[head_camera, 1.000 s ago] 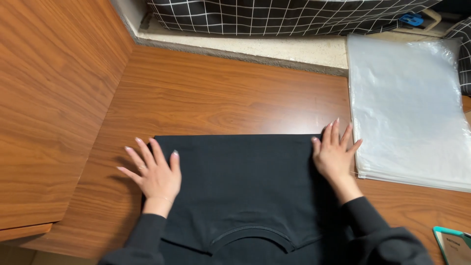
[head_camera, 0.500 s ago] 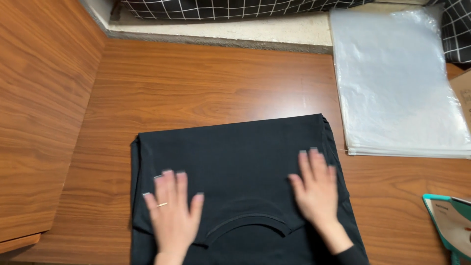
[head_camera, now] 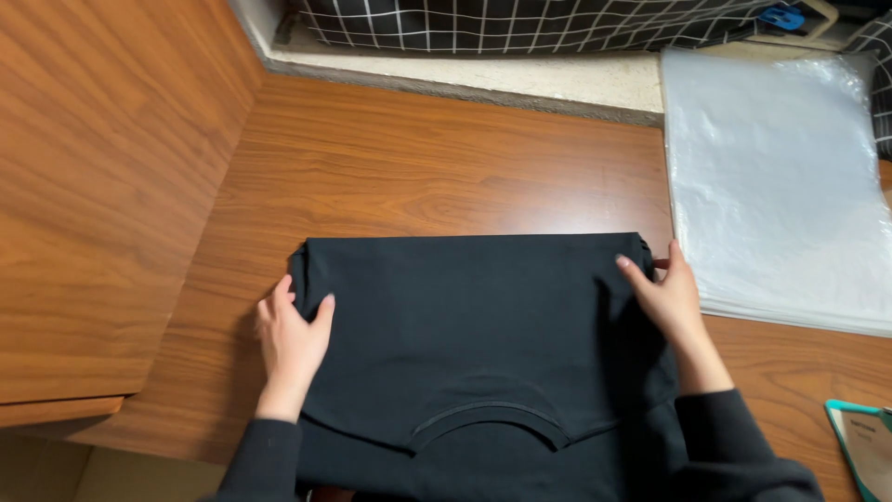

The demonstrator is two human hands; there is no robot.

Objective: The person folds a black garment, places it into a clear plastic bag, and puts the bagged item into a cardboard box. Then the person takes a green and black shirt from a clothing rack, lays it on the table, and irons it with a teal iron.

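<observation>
A folded black garment (head_camera: 474, 325) lies flat on the wooden table (head_camera: 418, 167), its round neckline toward me at the near edge. My left hand (head_camera: 290, 339) pinches the garment's left side near the far corner, thumb on top. At the far right corner my right hand (head_camera: 664, 297) grips the cloth edge the same way. Both arms wear dark sleeves.
A stack of clear plastic bags (head_camera: 780, 186) lies at the right, just beside my right hand. A wooden panel (head_camera: 102, 186) rises at the left. Black-and-white checked fabric (head_camera: 520, 23) runs along the back. A teal-edged object (head_camera: 864, 446) sits at the near right.
Both hands slid from flat on the middle of the garment outward to its left and right edges and took hold of the sides near the far corners.
</observation>
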